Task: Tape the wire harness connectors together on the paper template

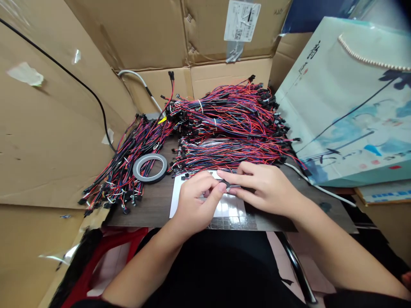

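Note:
My left hand [199, 199] is closed in a pinch, thumb and forefinger on a small dark strip [225, 183] whose kind I cannot make out. From the other side my right hand [265, 186] meets it, index finger stretched out along the top and thumb below, with the strip's end between its fingers. Both hands are just over a white sheet [176, 194] with a glossy, grid-marked part near the table's front edge. Directly beyond them lies a row of red, blue and black wire harnesses [221, 154] with black connectors.
Bundled harnesses [234, 109] are piled high behind, and more wires [125, 158] spread at the left. A roll of black tape [150, 168] lies left of the sheet. Cardboard walls [154, 34] enclose the table; a large paper bag [356, 107] stands right, beside a white cable [321, 188].

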A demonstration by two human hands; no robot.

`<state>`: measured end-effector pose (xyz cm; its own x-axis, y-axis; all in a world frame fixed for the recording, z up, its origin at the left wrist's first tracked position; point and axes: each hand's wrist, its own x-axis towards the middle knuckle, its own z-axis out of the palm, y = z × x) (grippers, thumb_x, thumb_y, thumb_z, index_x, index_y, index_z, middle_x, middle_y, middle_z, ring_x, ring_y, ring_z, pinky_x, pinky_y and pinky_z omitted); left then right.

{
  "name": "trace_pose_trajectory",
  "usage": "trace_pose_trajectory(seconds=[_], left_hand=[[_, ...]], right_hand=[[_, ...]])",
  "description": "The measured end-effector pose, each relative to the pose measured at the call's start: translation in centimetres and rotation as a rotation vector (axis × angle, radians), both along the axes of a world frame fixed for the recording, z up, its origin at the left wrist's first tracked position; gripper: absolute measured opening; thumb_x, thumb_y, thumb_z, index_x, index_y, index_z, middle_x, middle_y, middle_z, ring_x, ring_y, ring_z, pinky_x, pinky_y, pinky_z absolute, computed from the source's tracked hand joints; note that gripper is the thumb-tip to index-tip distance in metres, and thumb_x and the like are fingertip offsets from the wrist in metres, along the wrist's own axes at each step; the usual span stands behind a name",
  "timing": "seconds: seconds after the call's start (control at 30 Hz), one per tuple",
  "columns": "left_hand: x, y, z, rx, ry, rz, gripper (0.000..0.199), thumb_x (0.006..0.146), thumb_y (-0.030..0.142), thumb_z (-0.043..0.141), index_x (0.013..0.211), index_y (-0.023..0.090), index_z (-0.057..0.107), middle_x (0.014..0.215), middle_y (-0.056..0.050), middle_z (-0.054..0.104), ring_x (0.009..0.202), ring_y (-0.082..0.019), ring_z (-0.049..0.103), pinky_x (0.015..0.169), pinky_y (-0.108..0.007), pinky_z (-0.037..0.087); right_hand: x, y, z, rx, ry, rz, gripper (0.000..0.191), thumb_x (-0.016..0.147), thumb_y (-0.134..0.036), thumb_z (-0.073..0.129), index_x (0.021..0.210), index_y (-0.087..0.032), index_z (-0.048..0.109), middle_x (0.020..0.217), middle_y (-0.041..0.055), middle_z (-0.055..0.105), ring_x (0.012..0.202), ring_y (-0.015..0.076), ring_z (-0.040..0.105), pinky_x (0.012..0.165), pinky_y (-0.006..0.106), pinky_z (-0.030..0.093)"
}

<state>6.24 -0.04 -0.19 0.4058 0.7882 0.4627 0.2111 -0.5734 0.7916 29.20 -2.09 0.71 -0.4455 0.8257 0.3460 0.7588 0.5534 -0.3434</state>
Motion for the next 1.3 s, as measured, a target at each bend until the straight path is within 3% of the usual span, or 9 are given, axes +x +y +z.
trace_pose_trajectory(seconds=[0.13,0.27,0.43,0.6,0.7,0.77,0.87,1.03,1.3], left_hand=[[-0.8,1.0,0.6,-0.042,-0.012,-0.041,0.025,0.097,0.024,0.051,0.077,0.017,0.065,0.074,-0.003,0.06,0.074,-0.014,0.055,0.069,-0.029,0.044],[-0.8,2.9,2.0,0.044,0.183,-0.222,0.027,0.1,0.022,0.044,0.085,0.016,0.065,0.087,-0.006,0.062,0.085,-0.016,0.057,0.079,-0.03,0.045],[-0.5,4.2,3.1,0.119,0.369,-0.321,0.028,0.099,0.027,0.046,0.087,0.017,0.069,0.098,-0.007,0.061,0.091,-0.016,0.057,0.083,-0.029,0.046],[-0.7,4.6,2.4,0.032,0.325,-0.297,0.026,0.097,0.028,0.051,0.091,0.02,0.075,0.097,-0.006,0.062,0.09,-0.016,0.06,0.082,-0.029,0.049],[-1.0,4.9,1.6,-0.002,0.222,-0.138,0.022,0.094,0.031,0.058,0.106,0.022,0.074,0.103,-0.005,0.065,0.091,-0.016,0.062,0.08,-0.029,0.05],[-1.2,5.1,1.1,0.025,0.237,-0.023,0.02,0.093,0.032,0.06,0.102,0.021,0.074,0.1,-0.005,0.066,0.086,-0.015,0.062,0.075,-0.028,0.049],[-1.4,5.0,0.1,0.123,0.519,-0.045,0.017,0.093,0.029,0.06,0.089,0.019,0.073,0.09,-0.004,0.064,0.082,-0.015,0.061,0.073,-0.029,0.046],[-0.9,4.5,-1.5,0.249,0.952,-0.092,0.019,0.093,0.032,0.058,0.09,0.019,0.071,0.086,-0.005,0.062,0.084,-0.021,0.062,0.072,-0.033,0.044],[-1.1,4.1,-1.5,0.249,0.908,-0.14,0.018,0.097,0.03,0.051,0.092,0.016,0.063,0.093,-0.006,0.064,0.091,-0.022,0.058,0.079,-0.036,0.042]], right_hand=[[1.2,0.3,1.5,0.101,0.233,-0.212,0.055,0.09,-0.039,0.063,0.141,-0.022,0.053,0.075,-0.0004,0.059,0.061,0.0109,0.049,0.062,0.026,0.043],[-0.8,0.6,2.0,0.031,0.269,-0.011,0.034,0.089,-0.036,0.065,0.12,-0.02,0.069,0.09,0.0049,0.066,0.082,0.0149,0.06,0.076,0.03,0.049],[-3.1,1.2,1.3,0.097,0.355,-0.045,0.014,0.092,-0.028,0.061,0.092,-0.02,0.072,0.087,0.0032,0.069,0.083,0.0141,0.061,0.08,0.03,0.048],[-2.9,1.6,0.4,0.181,0.314,-0.035,0.009,0.092,-0.026,0.061,0.089,-0.02,0.068,0.086,0.0036,0.069,0.083,0.016,0.061,0.081,0.033,0.048],[-2.6,1.7,0.2,0.227,0.407,-0.14,0.009,0.092,-0.024,0.06,0.086,-0.02,0.065,0.084,0.0041,0.067,0.081,0.0159,0.061,0.077,0.033,0.049],[-2.2,1.7,0.1,0.232,0.498,-0.251,0.01,0.092,-0.026,0.059,0.085,-0.02,0.063,0.084,0.0043,0.066,0.078,0.0156,0.061,0.073,0.032,0.049],[-1.8,1.6,-0.3,0.136,0.575,-0.326,0.011,0.092,-0.03,0.059,0.097,-0.021,0.063,0.086,0.0036,0.068,0.077,0.0152,0.064,0.071,0.03,0.051],[-2.1,1.5,-1.3,-0.096,0.504,-0.242,0.052,0.089,-0.032,0.063,0.138,-0.023,0.048,0.089,0.0005,0.074,0.074,0.0152,0.068,0.072,0.029,0.053],[-3.6,1.2,-2.5,-0.255,0.276,-0.103,0.07,0.091,-0.028,0.059,0.154,-0.026,0.028,0.103,0.0023,0.073,0.1,0.0199,0.066,0.091,0.036,0.049]])
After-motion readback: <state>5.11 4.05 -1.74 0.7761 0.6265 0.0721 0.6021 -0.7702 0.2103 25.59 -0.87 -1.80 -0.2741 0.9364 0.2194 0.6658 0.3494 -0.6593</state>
